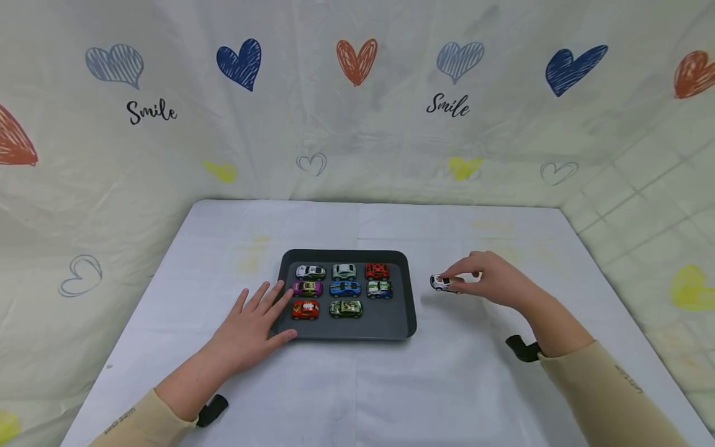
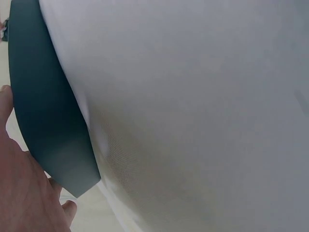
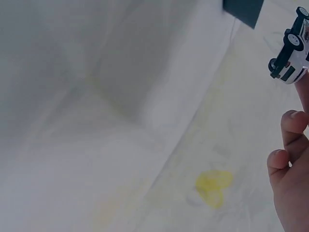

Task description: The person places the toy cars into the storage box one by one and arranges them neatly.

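A white toy car (image 1: 440,282) is pinched between the thumb and forefinger of my right hand (image 1: 491,279), off the right side of the dark grey tray (image 1: 404,316). The right wrist view shows the same toy car (image 3: 292,48) with its black wheels. My left hand (image 1: 248,332) lies with fingers spread over the tray's left edge. Several toy cars stand in rows in the tray: a red one (image 1: 377,271), a blue one (image 1: 345,288), a purple one (image 1: 307,288) and a camouflage one (image 1: 346,309) among them. In the left wrist view the tray's side (image 2: 48,96) hides part of the fingers.
A white cloth (image 1: 357,385) covers the table. Behind it hangs a pale curtain (image 1: 391,136) printed with hearts and the word Smile. Black straps (image 1: 522,349) show at both wrists.
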### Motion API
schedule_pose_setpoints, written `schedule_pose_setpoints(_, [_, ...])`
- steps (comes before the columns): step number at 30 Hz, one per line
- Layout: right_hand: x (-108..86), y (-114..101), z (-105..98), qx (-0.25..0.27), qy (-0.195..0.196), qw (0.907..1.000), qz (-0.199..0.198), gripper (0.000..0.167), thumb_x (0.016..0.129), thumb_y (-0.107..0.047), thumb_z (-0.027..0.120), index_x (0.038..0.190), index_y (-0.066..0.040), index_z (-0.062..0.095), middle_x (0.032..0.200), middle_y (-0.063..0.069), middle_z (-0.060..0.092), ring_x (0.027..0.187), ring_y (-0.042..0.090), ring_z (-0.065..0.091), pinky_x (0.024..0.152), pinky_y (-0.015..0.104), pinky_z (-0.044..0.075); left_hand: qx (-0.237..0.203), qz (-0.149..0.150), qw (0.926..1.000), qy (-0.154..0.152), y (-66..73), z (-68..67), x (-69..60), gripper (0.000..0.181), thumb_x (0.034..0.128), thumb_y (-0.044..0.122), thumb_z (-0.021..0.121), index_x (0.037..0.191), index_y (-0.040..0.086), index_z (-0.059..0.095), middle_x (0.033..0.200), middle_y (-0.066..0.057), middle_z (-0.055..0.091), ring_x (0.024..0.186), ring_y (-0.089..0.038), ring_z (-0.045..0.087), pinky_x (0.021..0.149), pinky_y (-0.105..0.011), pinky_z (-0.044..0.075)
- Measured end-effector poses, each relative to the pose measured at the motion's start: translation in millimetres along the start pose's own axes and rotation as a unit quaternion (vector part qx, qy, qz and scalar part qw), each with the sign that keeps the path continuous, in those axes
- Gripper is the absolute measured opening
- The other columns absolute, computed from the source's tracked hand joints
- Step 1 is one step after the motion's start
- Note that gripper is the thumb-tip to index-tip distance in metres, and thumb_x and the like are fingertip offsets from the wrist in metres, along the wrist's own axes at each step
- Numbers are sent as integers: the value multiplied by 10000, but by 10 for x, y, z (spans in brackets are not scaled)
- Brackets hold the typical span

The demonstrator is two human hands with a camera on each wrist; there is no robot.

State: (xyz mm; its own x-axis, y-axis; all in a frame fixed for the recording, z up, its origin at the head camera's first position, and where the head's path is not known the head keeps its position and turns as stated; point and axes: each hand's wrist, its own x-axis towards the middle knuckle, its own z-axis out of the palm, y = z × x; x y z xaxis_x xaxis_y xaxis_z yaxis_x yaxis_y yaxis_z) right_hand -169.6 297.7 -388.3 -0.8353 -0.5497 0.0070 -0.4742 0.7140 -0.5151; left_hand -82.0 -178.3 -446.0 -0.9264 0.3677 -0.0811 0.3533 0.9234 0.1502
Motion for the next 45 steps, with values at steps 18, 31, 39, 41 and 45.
schedule_pose_setpoints(18, [548,-630,247,-144,-209,9952,-948,216,899,-200,757,1104,-266,778,1009,-167,725,793,121,515,657,304,477,54,16,10000,-63,6,-21,1,848,930,661,512,1585,179,273,1648,-79,184,1505,-351,139,1191,-587,66])
schedule_pose_setpoints(31, [582,-689,551,-667,-317,9920,-1026,173,881,-261,771,1034,-340,785,886,-286,660,754,123,500,664,309,337,40,-23,9999,-118,-17,23,15,852,936,672,491,1598,215,214,1661,-52,132,1514,-338,101,1195,-583,33])
schedule_pose_setpoints(39, [564,-734,746,-1235,-526,9847,-1109,174,877,-259,759,1034,-326,795,846,-296,652,695,54,398,634,312,256,68,-13,9999,-103,-17,12,16,861,928,684,491,1597,209,227,1658,-61,149,1510,-347,115,1191,-587,51])
schedule_pose_setpoints(41, [566,-733,781,-1345,-565,9831,-1104,173,870,-284,771,1035,-328,796,812,-304,634,694,49,395,636,307,256,105,-32,9999,-130,-18,16,18,862,929,692,478,1598,217,215,1660,-53,139,1513,-338,110,1195,-580,53])
schedule_pose_setpoints(45, [571,-724,839,-1577,-596,9789,-1156,183,842,-328,796,1025,-339,798,772,-307,617,693,35,410,636,293,275,123,-29,9998,-132,-19,19,25,856,933,697,462,1599,222,210,1660,-46,136,1514,-332,109,1195,-580,65])
